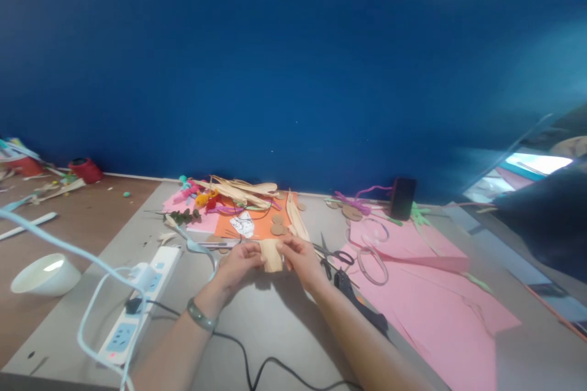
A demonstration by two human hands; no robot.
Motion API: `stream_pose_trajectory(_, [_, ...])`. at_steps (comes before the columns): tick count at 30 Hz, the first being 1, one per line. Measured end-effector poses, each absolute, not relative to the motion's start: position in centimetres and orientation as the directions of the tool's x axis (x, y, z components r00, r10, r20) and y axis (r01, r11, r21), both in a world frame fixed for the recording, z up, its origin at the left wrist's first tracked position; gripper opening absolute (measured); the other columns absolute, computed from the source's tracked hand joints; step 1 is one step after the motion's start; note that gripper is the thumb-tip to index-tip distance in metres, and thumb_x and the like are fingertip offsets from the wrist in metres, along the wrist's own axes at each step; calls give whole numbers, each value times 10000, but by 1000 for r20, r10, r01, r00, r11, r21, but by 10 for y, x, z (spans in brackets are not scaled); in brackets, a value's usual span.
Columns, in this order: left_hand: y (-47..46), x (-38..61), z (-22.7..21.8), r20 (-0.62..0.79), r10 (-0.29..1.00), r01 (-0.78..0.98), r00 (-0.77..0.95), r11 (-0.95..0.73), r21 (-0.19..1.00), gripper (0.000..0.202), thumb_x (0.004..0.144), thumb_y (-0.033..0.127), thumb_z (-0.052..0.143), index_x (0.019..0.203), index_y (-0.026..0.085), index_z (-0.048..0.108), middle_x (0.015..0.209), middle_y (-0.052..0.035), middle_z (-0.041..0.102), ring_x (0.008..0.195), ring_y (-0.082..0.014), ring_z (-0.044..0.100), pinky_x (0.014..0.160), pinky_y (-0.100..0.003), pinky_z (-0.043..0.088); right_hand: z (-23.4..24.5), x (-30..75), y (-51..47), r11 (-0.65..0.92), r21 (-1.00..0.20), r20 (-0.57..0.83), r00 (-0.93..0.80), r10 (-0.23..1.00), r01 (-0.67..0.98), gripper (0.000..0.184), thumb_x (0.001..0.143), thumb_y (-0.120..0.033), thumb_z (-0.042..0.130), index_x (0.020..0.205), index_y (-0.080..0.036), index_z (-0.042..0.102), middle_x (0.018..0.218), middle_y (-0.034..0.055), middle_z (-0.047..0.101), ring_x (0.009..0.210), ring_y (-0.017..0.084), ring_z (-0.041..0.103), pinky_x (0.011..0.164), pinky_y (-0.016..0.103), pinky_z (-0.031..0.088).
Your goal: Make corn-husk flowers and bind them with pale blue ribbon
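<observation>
Both hands, left hand (239, 263) and right hand (299, 259), pinch a tan husk strip (271, 255) between them just above the counter (275, 317), seemingly mid-shaping, with scissors (331, 256) just right and more husks (243, 190) beyond, unused.

Grey table (275, 324) against a blue wall panel (293, 85). Scissors (331, 255) near centre, black glue gun (360, 302) just below them at 5 o'clock. Pink paper sheets (435, 305) spread at 4 o'clock, clear tape loop (372, 266) on their left edge. Orange sheet (261, 223) at 12 o'clock with brown card discs (277, 224) on it, heap of pale husk strips (243, 190) and coloured pompoms (202, 197) behind. Small black box (403, 198) upright at 2 o'clock. White power strip (137, 302) at 8 o'clock, black cable (257, 366) at 6. White bowl (44, 275) on the brown table at 9 o'clock, red cup (86, 170) at 10.
</observation>
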State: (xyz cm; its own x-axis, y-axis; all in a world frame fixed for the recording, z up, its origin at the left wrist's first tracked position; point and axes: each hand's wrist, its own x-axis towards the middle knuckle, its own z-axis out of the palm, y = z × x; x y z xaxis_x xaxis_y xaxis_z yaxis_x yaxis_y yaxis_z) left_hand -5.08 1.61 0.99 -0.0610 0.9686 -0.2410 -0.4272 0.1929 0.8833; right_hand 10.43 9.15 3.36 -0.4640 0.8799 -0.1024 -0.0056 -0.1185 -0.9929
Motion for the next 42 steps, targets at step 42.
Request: stream_pose_trajectory(42, [23, -53, 14, -147, 850, -333, -506, -35, 942, 545, 631, 447, 752, 1050, 129, 609, 651, -14, 656, 569, -152, 649, 550, -250, 492, 37, 110, 93, 232, -954, 105, -518, 849, 188, 169, 737, -346, 641, 709, -180, 651, 665, 13, 641, 599, 152, 551, 585, 261, 429])
